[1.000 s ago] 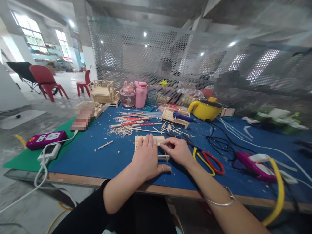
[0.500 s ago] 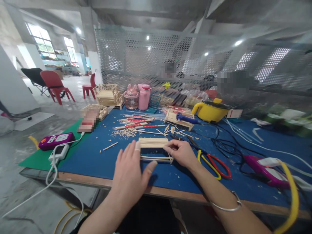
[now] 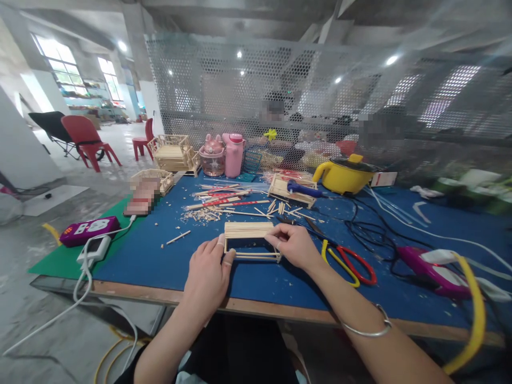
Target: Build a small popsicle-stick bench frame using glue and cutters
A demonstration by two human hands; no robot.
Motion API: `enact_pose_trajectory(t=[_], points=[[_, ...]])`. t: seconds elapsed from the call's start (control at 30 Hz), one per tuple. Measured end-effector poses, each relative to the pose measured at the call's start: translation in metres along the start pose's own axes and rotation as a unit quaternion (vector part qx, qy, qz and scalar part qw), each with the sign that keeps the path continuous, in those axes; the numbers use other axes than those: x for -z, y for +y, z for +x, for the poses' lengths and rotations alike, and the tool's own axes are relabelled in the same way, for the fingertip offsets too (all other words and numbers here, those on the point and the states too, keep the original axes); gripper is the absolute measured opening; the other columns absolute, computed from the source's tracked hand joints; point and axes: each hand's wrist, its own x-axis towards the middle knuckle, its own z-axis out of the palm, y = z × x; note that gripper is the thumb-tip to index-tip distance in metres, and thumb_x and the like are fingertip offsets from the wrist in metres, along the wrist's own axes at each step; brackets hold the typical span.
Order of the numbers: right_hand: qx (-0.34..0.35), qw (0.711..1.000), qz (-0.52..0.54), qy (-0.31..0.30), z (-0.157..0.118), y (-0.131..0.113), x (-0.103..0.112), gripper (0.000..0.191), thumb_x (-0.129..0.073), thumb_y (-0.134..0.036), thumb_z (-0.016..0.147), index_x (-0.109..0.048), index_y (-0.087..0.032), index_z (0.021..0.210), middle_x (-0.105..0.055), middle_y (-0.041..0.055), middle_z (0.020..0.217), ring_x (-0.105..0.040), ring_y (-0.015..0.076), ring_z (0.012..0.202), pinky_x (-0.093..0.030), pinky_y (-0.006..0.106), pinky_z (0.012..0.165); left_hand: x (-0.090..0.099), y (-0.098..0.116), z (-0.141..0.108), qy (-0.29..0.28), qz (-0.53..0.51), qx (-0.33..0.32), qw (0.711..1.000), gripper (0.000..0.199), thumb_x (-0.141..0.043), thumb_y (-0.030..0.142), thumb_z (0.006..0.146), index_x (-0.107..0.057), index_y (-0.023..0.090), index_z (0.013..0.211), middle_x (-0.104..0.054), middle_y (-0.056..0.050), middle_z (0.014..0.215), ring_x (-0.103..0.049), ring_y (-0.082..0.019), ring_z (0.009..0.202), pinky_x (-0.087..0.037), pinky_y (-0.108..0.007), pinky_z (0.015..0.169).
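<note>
A small frame of pale wooden sticks [image 3: 248, 230] lies on the blue mat between my hands, its far part covered by a row of sticks and its near part open. My left hand [image 3: 210, 266] grips the frame's left side between thumb and fingers. At the frame's right side, my right hand [image 3: 291, 244] pinches the edge with thumb and forefinger. Beyond the frame are loose sticks [image 3: 228, 202], short offcuts and a blue glue gun [image 3: 306, 189] resting on another stick piece [image 3: 280, 188].
Pliers with yellow and red handles [image 3: 357, 265] lie right of my right hand. Farther back stand a yellow pot [image 3: 344, 177], a pink bottle [image 3: 234, 156] and a stick model [image 3: 173, 154]. Black cables [image 3: 366, 229] and a purple power strip [image 3: 434, 272] are at right.
My left thumb has closed in on the frame's left side, where the hand was spread before. My right hand stays at the right side. The view has shifted slightly.
</note>
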Motion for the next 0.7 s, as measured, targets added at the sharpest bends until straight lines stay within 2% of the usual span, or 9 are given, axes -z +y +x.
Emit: enact_pose_trajectory(t=[0.07, 0.17, 0.23, 0.27, 0.33, 0.43, 0.5, 0.6, 0.7], points=[[0.0, 1.0, 0.005, 0.0, 0.0, 0.0, 0.0, 0.02, -0.062, -0.034, 0.072, -0.069, -0.016, 0.066, -0.059, -0.0003, 0.054, -0.045, 0.0107, 0.049, -0.035, 0.023, 0.049, 0.001, -0.002, -0.001, 0.009, -0.002, 0.002, 1.0, 0.042, -0.035, 0.036, 0.093, -0.055, 0.013, 0.122, -0.06, -0.012, 0.123, -0.05, -0.026, 0.117, -0.041, -0.043, 0.098], [-0.001, 1.0, 0.013, -0.007, 0.0, -0.001, 0.001, 0.021, -0.062, -0.034, 0.072, -0.069, -0.016, 0.066, -0.059, -0.0004, 0.054, -0.045, 0.0107, 0.049, -0.034, 0.023, 0.049, 0.009, -0.001, 0.004, 0.077, 0.0, 0.011, 0.997, 0.041, -0.039, 0.038, 0.092, -0.057, 0.013, 0.119, -0.058, -0.014, 0.122, -0.051, -0.027, 0.114, -0.042, -0.043, 0.096], [-0.005, 1.0, 0.016, -0.013, 0.0, -0.001, 0.002, 0.02, -0.061, -0.033, 0.072, -0.068, -0.016, 0.065, -0.058, -0.0005, 0.054, -0.045, 0.0107, 0.049, -0.034, 0.023, 0.049, 0.018, 0.005, 0.014, 0.091, 0.004, -0.025, 0.996, 0.035, -0.041, 0.036, 0.092, -0.062, 0.016, 0.112, -0.061, -0.011, 0.112, -0.054, -0.025, 0.105, -0.045, -0.039, 0.092], [-0.006, 1.0, 0.018, -0.014, 0.0, -0.001, 0.002, 0.02, -0.061, -0.033, 0.072, -0.068, -0.016, 0.065, -0.058, -0.0006, 0.054, -0.044, 0.0106, 0.049, -0.034, 0.023, 0.049, 0.022, 0.01, 0.021, 0.069, 0.01, -0.061, 0.996, 0.031, -0.042, 0.034, 0.092, -0.065, 0.019, 0.105, -0.063, -0.009, 0.104, -0.056, -0.023, 0.099, -0.046, -0.037, 0.089], [-0.006, 1.0, 0.02, -0.012, 0.0, -0.001, 0.002, 0.019, -0.062, -0.032, 0.072, -0.068, -0.016, 0.065, -0.058, -0.0008, 0.054, -0.044, 0.0104, 0.05, -0.034, 0.023, 0.05, 0.028, 0.021, 0.038, -0.024, 0.038, -0.143, 0.989, 0.025, -0.045, 0.03, 0.09, -0.068, 0.021, 0.093, -0.064, -0.006, 0.091, -0.058, -0.021, 0.089, -0.047, -0.033, 0.082], [-0.004, 1.0, 0.025, -0.009, 0.0, 0.0, 0.001, 0.017, -0.062, -0.03, 0.072, -0.068, -0.016, 0.065, -0.057, -0.0015, 0.054, -0.043, 0.0101, 0.051, -0.033, 0.022, 0.051, 0.028, 0.036, 0.062, -0.139, 0.102, -0.194, 0.966, 0.015, -0.054, 0.026, 0.085, -0.067, 0.019, 0.083, -0.063, -0.005, 0.086, -0.06, -0.022, 0.087, -0.048, -0.032, 0.075], [-0.001, 0.999, 0.029, -0.015, -0.001, 0.001, -0.001, 0.016, -0.061, -0.029, 0.073, -0.068, -0.016, 0.066, -0.055, -0.0022, 0.053, -0.042, 0.0099, 0.051, -0.033, 0.022, 0.051, 0.024, 0.041, 0.072, -0.169, 0.131, -0.2, 0.956, 0.011, -0.055, 0.021, 0.083, -0.065, 0.018, 0.085, -0.064, -0.006, 0.087, -0.061, -0.022, 0.086, -0.049, -0.03, 0.071], [0.007, 0.999, 0.034, -0.029, -0.003, 0.002, 0.0, 0.016, -0.061, -0.029, 0.073, -0.068, -0.016, 0.066, -0.05, -0.0033, 0.052, -0.04, 0.0093, 0.05, -0.031, 0.022, 0.05, 0.019, 0.042, 0.08, -0.185, 0.162, -0.211, 0.946, 0.016, -0.05, 0.015, 0.083, -0.065, 0.017, 0.087, -0.065, -0.007, 0.086, -0.063, -0.021, 0.083, -0.049, -0.029, 0.069], [0.011, 0.997, 0.078, -0.022, 0.0, 0.005, 0.014, 0.02, -0.061, -0.034, 0.074, -0.068, -0.015, 0.079, -0.045, -0.0054, 0.052, -0.037, 0.0084, 0.048, -0.03, 0.021, 0.047, 0.018, 0.044, 0.082, -0.207, 0.184, -0.227, 0.934, 0.02, -0.046, 0.013, 0.082, -0.066, 0.015, 0.084, -0.066, -0.009, 0.083, -0.065, -0.021, 0.079, -0.048, -0.029, 0.067]])
